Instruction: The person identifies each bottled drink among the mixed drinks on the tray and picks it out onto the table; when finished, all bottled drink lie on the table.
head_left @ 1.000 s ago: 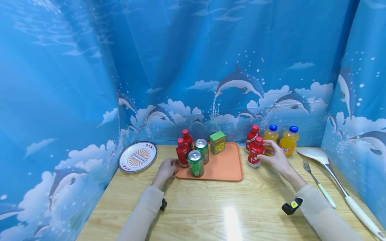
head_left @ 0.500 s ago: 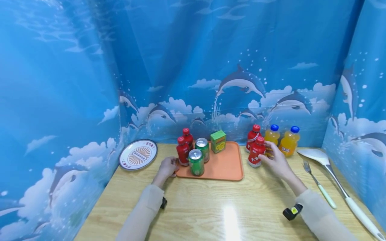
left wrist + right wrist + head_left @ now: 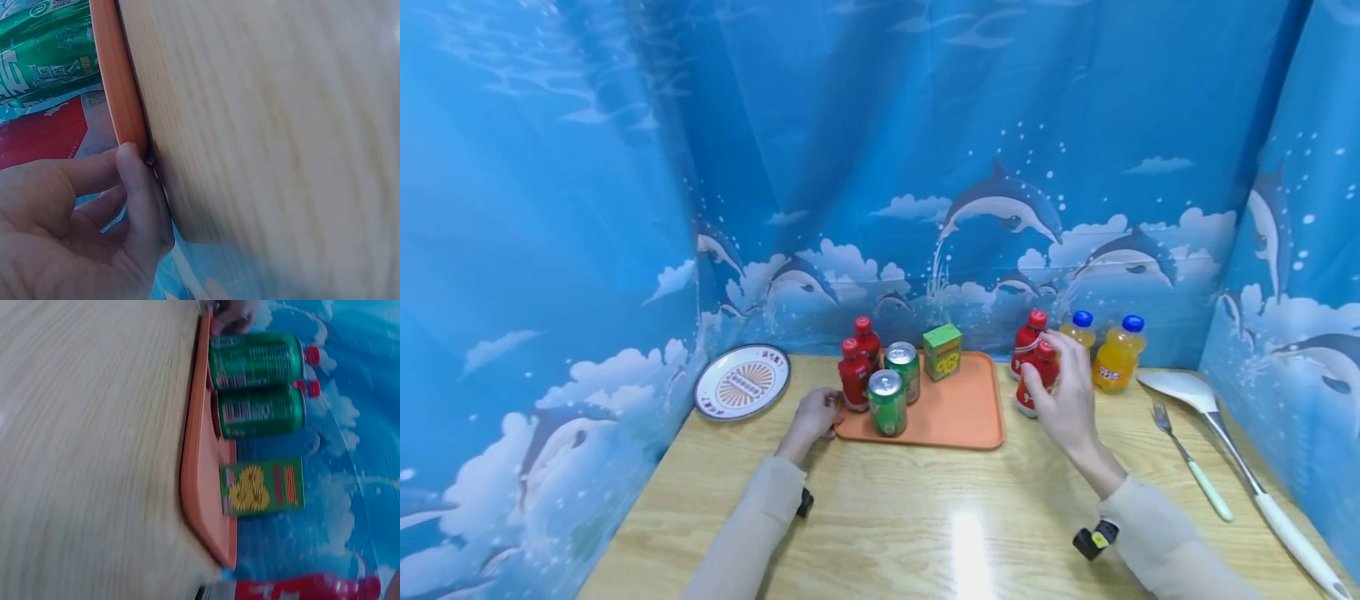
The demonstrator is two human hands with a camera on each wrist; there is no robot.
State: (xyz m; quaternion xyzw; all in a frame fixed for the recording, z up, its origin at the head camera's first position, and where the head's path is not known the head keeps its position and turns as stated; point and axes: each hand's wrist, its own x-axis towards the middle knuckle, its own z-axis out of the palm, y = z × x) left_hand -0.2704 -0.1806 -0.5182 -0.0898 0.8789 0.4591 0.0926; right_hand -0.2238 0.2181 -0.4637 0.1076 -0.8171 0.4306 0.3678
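Note:
My left hand pinches the left front corner of an orange tray, thumb and finger meeting at its rim. On that tray stand two red bottles, two green cans and a small green drink carton. Right of the tray, my right hand is raised with thumb and fingers spread apart. It partly covers a red bottle that stands upright on the table. Behind is another red bottle. The right wrist view shows a red bottle lying across its lower edge.
Two orange juice bottles with blue caps stand behind the right hand. A fork and a long white-handled spatula lie at the right. A patterned plate leans at the back left, near the blue dolphin curtain.
My right hand has let go of the front red bottle and moved left and slightly toward me, fingers raised. The left hand stays at the tray's corner.

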